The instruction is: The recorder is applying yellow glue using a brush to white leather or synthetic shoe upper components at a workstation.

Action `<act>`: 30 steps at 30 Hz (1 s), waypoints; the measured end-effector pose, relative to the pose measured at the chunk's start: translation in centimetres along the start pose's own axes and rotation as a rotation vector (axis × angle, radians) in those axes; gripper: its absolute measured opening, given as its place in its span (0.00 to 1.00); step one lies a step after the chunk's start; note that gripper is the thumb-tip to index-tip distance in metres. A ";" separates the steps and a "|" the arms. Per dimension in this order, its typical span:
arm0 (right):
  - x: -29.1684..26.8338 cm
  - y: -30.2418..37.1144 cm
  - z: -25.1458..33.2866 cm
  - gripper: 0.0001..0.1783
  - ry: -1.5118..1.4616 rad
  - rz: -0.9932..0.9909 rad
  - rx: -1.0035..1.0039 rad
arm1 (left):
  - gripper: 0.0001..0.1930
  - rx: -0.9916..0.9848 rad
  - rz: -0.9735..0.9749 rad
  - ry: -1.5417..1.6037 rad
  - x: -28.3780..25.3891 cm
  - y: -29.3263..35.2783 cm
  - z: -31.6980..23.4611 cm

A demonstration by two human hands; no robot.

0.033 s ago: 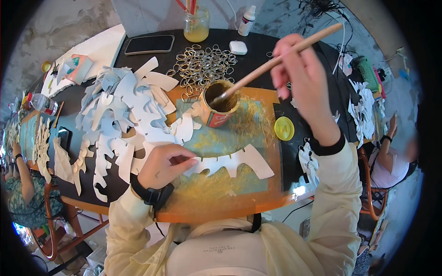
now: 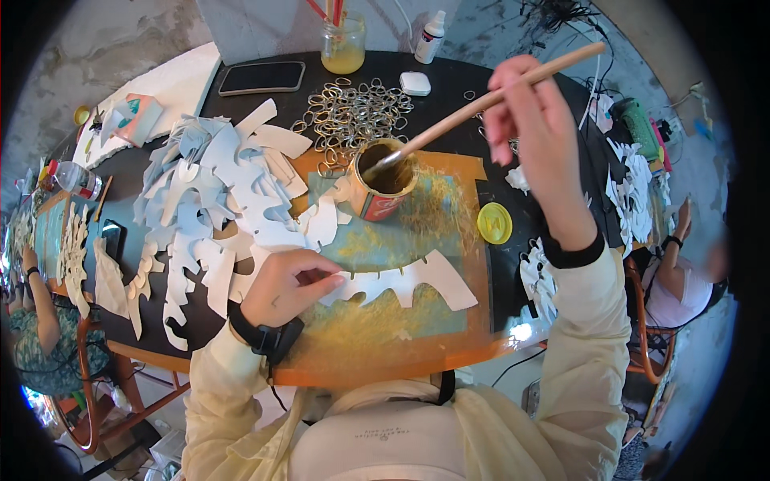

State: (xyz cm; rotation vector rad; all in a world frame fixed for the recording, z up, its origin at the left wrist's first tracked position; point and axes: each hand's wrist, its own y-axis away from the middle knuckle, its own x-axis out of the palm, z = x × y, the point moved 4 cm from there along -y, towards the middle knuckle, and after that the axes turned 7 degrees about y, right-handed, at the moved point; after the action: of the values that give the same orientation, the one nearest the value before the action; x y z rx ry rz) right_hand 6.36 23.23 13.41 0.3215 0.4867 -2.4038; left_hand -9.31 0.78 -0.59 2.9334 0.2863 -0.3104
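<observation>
head view (fisheye), facing down, close

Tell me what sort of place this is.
Probably a small craft workshop: the right hand holds a wooden-handled brush with its tip inside an open can, a heap of scalloped white cut-outs lies to the left, and metal rings are piled behind.

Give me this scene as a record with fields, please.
Left hand: pinching left end of flat white notched strip
Right hand: holding long wooden-handled brush
Brush tip inside: open, red-sided cylindrical can
Beyond can: pile of silvery oval metal rings
Right of can: round yellow lid
Left: heap of white cut-out pieces
</observation>
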 end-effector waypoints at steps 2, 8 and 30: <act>-1.8 0.0 0.1 0.11 -0.052 -0.089 -0.082 | 0.07 0.004 0.014 -0.008 0.1 -0.1 0.1; -4.3 1.2 0.4 0.12 -0.062 -0.218 -0.024 | 0.07 -0.197 0.123 0.263 0.5 0.4 0.7; -10.8 7.5 -3.3 0.11 0.120 -0.558 -0.118 | 0.06 0.094 0.511 0.609 7.2 1.5 -12.9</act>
State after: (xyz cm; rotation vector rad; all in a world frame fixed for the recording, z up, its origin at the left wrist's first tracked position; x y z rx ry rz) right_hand 19.68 25.28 12.20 0.3080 0.8620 -2.8845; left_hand 0.38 3.05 10.40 2.9735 -0.4156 0.6582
